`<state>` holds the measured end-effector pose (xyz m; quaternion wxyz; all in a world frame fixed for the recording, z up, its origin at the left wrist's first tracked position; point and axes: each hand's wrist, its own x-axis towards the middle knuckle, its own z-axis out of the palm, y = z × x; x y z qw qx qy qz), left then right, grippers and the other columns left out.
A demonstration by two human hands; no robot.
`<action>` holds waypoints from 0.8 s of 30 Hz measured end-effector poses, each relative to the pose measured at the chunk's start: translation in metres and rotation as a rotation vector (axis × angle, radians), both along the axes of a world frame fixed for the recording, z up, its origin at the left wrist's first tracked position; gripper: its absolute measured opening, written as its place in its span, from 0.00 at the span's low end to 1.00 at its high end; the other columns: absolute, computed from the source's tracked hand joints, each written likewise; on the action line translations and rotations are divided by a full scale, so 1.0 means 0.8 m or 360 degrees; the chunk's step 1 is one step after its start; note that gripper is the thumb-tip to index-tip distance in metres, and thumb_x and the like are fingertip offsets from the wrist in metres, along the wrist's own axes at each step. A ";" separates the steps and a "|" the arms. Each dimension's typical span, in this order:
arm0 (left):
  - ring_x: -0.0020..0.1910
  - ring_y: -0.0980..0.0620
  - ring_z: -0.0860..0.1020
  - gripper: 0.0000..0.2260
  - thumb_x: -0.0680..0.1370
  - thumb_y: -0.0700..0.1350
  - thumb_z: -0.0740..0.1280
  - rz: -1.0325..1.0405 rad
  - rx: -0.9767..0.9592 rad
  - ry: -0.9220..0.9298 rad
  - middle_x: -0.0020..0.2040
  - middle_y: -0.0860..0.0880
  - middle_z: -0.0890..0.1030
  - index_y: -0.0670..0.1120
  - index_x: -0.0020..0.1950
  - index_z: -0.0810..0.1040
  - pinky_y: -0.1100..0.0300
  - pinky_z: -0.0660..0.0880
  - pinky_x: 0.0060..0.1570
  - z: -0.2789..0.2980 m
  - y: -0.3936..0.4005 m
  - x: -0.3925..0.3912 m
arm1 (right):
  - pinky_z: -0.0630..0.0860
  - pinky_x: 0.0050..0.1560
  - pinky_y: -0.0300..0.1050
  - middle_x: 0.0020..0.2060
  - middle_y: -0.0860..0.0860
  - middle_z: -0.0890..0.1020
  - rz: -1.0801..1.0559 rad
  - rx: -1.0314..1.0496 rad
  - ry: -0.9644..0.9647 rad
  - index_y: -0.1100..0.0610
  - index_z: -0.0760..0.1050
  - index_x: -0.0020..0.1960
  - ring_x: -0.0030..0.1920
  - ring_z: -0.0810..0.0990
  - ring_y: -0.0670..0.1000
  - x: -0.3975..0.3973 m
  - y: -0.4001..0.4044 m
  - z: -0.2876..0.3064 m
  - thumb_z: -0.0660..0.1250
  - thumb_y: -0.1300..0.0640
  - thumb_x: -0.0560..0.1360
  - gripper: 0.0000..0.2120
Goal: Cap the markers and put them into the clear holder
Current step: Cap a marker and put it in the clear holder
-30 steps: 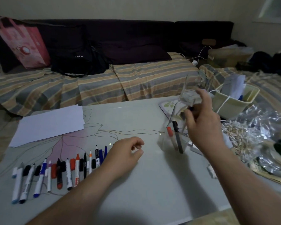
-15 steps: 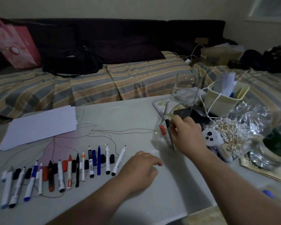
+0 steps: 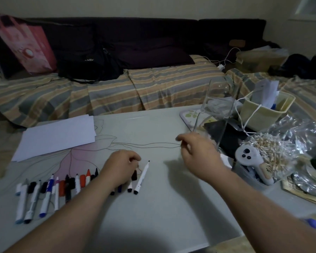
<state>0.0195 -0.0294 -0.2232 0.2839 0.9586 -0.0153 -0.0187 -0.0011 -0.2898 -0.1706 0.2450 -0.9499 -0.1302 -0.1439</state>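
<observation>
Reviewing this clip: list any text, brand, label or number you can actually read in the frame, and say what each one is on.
"AD": pale letters on the black bag on the sofa; the word's start is cut off in a fold, so it is only part of a name.
Markers on the table: dark print on the barrels, too small to read.
Pink bag: a round emblem, blurred, no legible words.
Papers at the right edge: too dark to read.

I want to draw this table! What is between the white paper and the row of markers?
In the head view, nothing stands between the white paper and the row of markers: only bare table with a pink flower pattern printed on it.
</observation>
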 end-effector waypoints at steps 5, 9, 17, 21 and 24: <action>0.54 0.51 0.78 0.11 0.78 0.46 0.65 0.0062 0.0205 -0.0041 0.51 0.54 0.81 0.57 0.54 0.85 0.59 0.74 0.52 -0.009 0.027 0.002 | 0.74 0.58 0.50 0.59 0.54 0.76 0.0450 -0.0446 0.0696 0.50 0.71 0.70 0.61 0.76 0.57 -0.010 0.078 -0.054 0.61 0.51 0.80 0.19; 0.57 0.47 0.74 0.11 0.79 0.51 0.65 0.0021 0.0323 -0.0008 0.50 0.51 0.77 0.58 0.58 0.83 0.51 0.75 0.59 -0.014 0.030 -0.004 | 0.76 0.54 0.53 0.61 0.54 0.74 0.0559 -0.0525 0.0861 0.42 0.64 0.72 0.61 0.76 0.59 -0.011 0.113 -0.080 0.61 0.45 0.79 0.22; 0.64 0.45 0.70 0.16 0.75 0.58 0.67 -0.0037 0.0493 0.0082 0.58 0.50 0.77 0.57 0.61 0.82 0.54 0.72 0.60 -0.018 0.017 -0.003 | 0.71 0.47 0.50 0.60 0.62 0.78 0.0231 -0.0717 0.0869 0.54 0.76 0.60 0.56 0.79 0.63 0.001 0.105 -0.097 0.58 0.46 0.81 0.16; 0.61 0.45 0.71 0.20 0.70 0.60 0.70 -0.0126 0.0672 0.0116 0.56 0.50 0.76 0.58 0.61 0.81 0.54 0.71 0.56 -0.022 0.007 -0.007 | 0.73 0.44 0.48 0.55 0.61 0.80 0.0141 -0.0596 0.0839 0.53 0.73 0.51 0.52 0.80 0.63 0.003 0.086 -0.099 0.63 0.50 0.78 0.07; 0.60 0.45 0.72 0.18 0.71 0.58 0.71 -0.0206 0.0728 0.0064 0.56 0.51 0.78 0.59 0.61 0.80 0.54 0.69 0.54 -0.027 -0.004 -0.010 | 0.79 0.44 0.50 0.47 0.57 0.81 0.0087 -0.0446 0.0813 0.50 0.69 0.43 0.47 0.80 0.60 0.004 0.078 -0.092 0.64 0.51 0.76 0.05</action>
